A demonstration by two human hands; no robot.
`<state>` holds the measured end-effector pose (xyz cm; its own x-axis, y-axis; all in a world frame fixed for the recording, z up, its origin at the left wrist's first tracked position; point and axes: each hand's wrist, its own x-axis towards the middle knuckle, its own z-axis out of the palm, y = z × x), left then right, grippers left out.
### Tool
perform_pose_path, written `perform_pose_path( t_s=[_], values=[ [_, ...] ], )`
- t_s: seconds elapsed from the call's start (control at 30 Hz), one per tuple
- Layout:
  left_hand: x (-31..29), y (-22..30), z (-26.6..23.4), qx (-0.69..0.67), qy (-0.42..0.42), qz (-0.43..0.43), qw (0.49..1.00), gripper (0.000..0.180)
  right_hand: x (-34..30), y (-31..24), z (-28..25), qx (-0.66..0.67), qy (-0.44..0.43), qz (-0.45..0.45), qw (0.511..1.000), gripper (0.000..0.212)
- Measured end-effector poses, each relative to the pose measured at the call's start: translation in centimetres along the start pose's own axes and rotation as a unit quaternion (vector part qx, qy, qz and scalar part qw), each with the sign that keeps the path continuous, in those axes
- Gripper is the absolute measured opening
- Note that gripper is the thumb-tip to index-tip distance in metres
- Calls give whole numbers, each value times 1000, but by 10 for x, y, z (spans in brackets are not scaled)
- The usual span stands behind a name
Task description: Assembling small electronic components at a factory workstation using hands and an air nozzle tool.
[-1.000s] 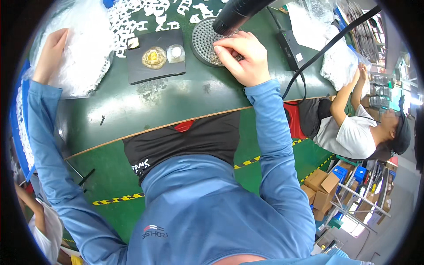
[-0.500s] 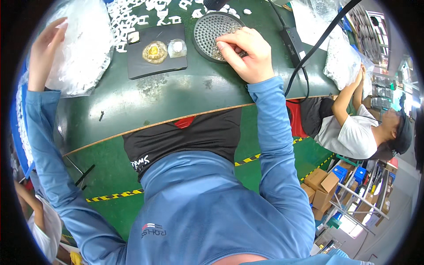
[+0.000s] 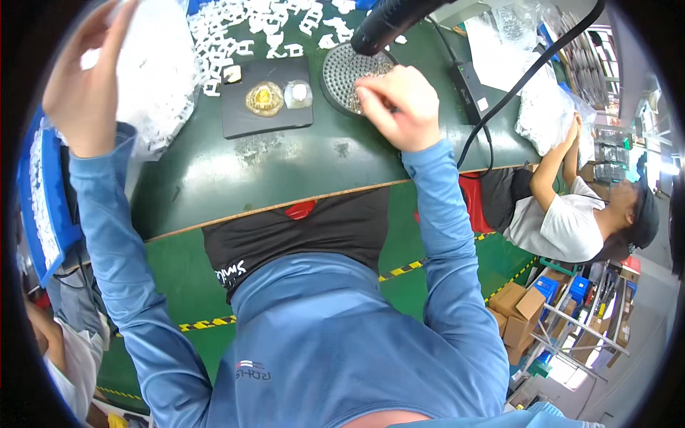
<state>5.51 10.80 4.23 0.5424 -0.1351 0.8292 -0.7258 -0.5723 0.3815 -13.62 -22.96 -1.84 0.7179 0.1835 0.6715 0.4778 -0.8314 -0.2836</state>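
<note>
My right hand [image 3: 403,108] is over the round dark tray [image 3: 337,73] with a grid of dimples. Its thumb and fingertips are pinched together by a heap of small metal pieces [image 3: 369,84]; whatever lies between them is hidden. My left hand [image 3: 87,82] is raised at the far left, in front of a clear plastic bag [image 3: 160,85] of white parts. Its fingers are bent toward the thumb near the picture's top edge, and I cannot make out what they hold. Between the hands lies a black block [image 3: 267,127] bearing a yellowish round piece [image 3: 264,98] and a small clear-and-white piece [image 3: 298,94].
Many white plastic parts [image 3: 267,21] are spread at the back. A dark cylindrical tool [image 3: 399,21] hangs over the tray. A black cable [image 3: 531,68] and an adapter box [image 3: 471,89] are at the right. A co-worker [image 3: 564,214] handles another bag [image 3: 546,118]. Blue bin [image 3: 68,235] at left.
My left hand has come up closer and larger in view. The dark cylindrical tool reaches further into view over the tray. My right hand stays pinched at the metal pieces.
</note>
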Motion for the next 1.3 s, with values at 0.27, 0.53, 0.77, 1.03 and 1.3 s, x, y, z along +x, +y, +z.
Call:
perform_pose_path(
  t_s=[0.27, 0.53, 0.77, 1.03, 1.3],
  values=[
    [11, 43, 5, -281, -94, -119, 948, 29, 40, -46, 7, 49, 38, -108, 992, 31],
    [-45, 82, 60, -538, -325, -300, 717, 25, 73, -42, 43, 97, 68, 32, 992, 57],
    [-58, 65, 67, -544, -326, -302, 712, 26, 66, -42, 54, -26, 56, 21, 998, 33],
    [-61, 68, 73, -526, -324, -267, 740, 24, 61, -35, 57, 6, 22, 51, 998, 29],
    [-68, 70, 72, -232, -250, -41, 939, 24, 60, -37, 60, -103, 16, 60, 993, 28]
  ],
)
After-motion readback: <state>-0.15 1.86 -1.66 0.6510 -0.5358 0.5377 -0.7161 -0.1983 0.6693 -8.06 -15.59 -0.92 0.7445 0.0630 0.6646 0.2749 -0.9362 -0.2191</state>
